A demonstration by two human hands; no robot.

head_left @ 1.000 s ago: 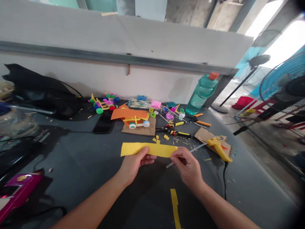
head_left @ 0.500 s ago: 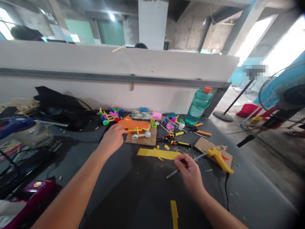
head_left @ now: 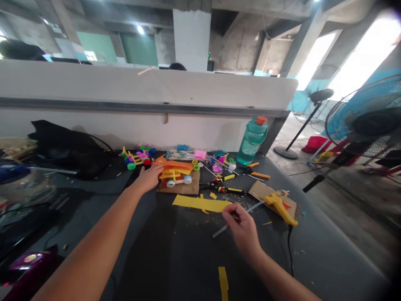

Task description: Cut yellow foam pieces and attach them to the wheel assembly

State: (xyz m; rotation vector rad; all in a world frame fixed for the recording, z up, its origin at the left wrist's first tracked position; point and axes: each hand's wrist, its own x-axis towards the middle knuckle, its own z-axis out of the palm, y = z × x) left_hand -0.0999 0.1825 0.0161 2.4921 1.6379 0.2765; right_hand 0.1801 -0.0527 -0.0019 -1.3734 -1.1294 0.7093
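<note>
So the left hand [head_left: 148,179] is out far, fingers at the left edge of the orange paper [head_left: 173,164], can't tell if they're gripping. Right hand [head_left: 242,225] is nearer, curled at the right end of the yellow strip [head_left: 197,202] on the dark table [head_left: 328,259]; can't tell if it's pinched.

Bench [head_left: 175,259]: paper strip [head_left: 194,202] at centre; second paper strip [head_left: 223,282] before it; cardboard sheet [head_left: 181,190] behind, carrying wheeled axle [head_left: 179,181]; bag [head_left: 67,148] rear left; water bottle [head_left: 251,142] rear right; at right, glue gun [head_left: 280,207] partly on cardboard scrap [head_left: 258,190].
</note>
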